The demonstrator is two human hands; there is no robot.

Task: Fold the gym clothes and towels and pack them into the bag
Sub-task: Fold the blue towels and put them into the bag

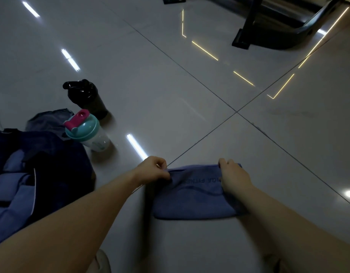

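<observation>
A blue towel (193, 196) with dark lettering lies folded flat on the tiled floor in front of me. My left hand (152, 170) pinches its far left corner. My right hand (233, 176) grips its far right corner, with the fingers curled over the edge. A dark navy bag (57, 164) sits at the left, and blue clothes (10, 198) are heaped in and over it.
Two shaker bottles stand left of the towel: a black one (87, 97) and a clear one with a teal and pink lid (87, 131). A grey cloth (48, 121) lies behind the bag. The black frame of gym equipment (268, 32) stands at the far right.
</observation>
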